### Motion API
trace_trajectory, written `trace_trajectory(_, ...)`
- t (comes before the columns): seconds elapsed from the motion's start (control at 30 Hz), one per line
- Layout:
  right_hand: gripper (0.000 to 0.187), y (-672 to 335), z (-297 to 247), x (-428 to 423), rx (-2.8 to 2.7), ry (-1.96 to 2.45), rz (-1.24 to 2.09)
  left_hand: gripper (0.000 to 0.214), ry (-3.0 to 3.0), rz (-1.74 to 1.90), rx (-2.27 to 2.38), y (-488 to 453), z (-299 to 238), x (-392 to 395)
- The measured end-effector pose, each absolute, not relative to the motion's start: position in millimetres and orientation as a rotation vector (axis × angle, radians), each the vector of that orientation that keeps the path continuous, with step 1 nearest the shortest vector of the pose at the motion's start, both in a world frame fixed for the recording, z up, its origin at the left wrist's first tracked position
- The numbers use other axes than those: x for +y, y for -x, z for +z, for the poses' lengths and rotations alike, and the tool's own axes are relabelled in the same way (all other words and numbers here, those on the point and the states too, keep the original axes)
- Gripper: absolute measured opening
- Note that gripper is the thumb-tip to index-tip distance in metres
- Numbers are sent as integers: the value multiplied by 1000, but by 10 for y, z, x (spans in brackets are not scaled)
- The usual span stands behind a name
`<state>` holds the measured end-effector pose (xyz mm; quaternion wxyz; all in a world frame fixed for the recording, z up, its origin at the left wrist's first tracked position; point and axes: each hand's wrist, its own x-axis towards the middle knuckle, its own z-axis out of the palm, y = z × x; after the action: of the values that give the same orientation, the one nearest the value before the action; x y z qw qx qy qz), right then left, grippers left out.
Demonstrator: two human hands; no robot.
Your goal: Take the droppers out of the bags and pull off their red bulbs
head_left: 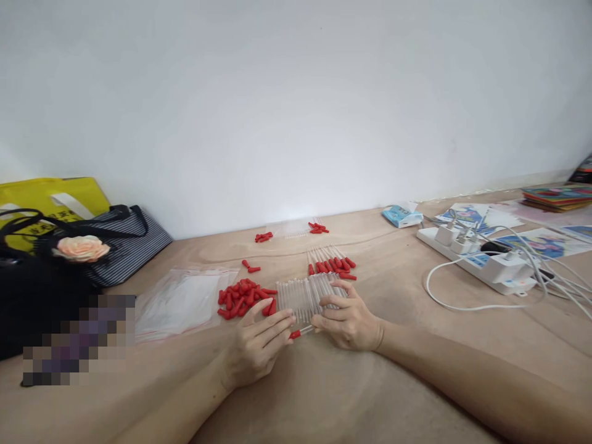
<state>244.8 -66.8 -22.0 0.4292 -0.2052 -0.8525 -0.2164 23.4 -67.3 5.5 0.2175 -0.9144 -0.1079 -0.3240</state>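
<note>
My left hand [257,346] and my right hand [348,322] meet at the table's near middle, fingers pinched on a clear thin tube with a red cap [300,333] held between them. Just beyond my fingertips lies a row of clear tubes [303,295]. A heap of loose red caps [243,297] sits to the left of that row. Behind it lies a group of capped tubes [332,264].
Clear plastic bags [182,300] lie left of the caps. A striped bag, black bag with a peach flower [81,248] and a yellow bag stand far left. A white power strip [481,262] with chargers and cables, a tissue pack [401,215] and printed sheets sit at right.
</note>
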Motion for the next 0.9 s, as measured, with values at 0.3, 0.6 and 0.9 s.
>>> trace_trajectory(0.3,13,-2445,-216,-674,-2135,527,-563,14,2542,-914,-299,-227,98,-702)
trace_trajectory(0.6,16,-2450,-223,-672,-2131,516,-561,14,2545,-922,-282,-222,99,-704)
trace_trajectory(0.9,15,-2435,-226,-677,-2146,528,-568,12,2608,-930,-330,-219,83,-709)
